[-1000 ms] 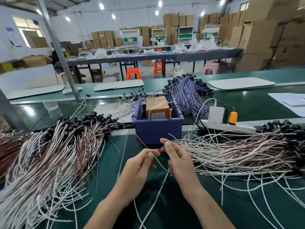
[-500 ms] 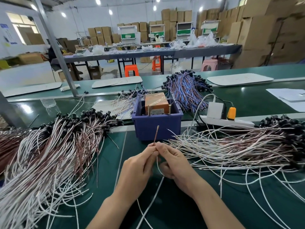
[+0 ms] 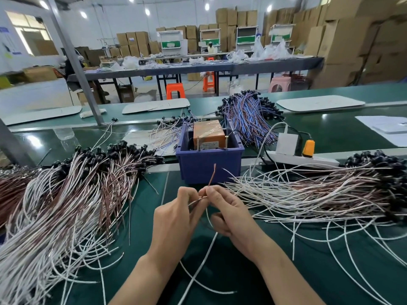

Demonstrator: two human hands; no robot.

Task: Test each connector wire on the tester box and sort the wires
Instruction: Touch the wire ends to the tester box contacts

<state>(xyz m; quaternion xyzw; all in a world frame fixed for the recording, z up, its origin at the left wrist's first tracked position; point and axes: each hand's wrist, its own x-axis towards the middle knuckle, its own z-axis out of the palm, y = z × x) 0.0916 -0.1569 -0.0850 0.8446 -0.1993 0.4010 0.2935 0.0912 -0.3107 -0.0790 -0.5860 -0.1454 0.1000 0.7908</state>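
My left hand (image 3: 176, 219) and right hand (image 3: 231, 213) both pinch one connector wire (image 3: 211, 176). Green mat (image 3: 229, 274) shows beneath them, the left wire pile (image 3: 66, 205) and right wire pile (image 3: 308, 194) hem them in, and the tester box (image 3: 208, 134) label ahead is illegible.

Print on the tester box (image 3: 208, 135) is unreadably small.

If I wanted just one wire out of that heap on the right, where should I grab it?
Likely by a loose tip, coming in from the left. The right pile fans out leftward with its ends spread apart, while its black connectors sit bunched together at the far right. A pinch grip on one separate end should pull a single wire free.
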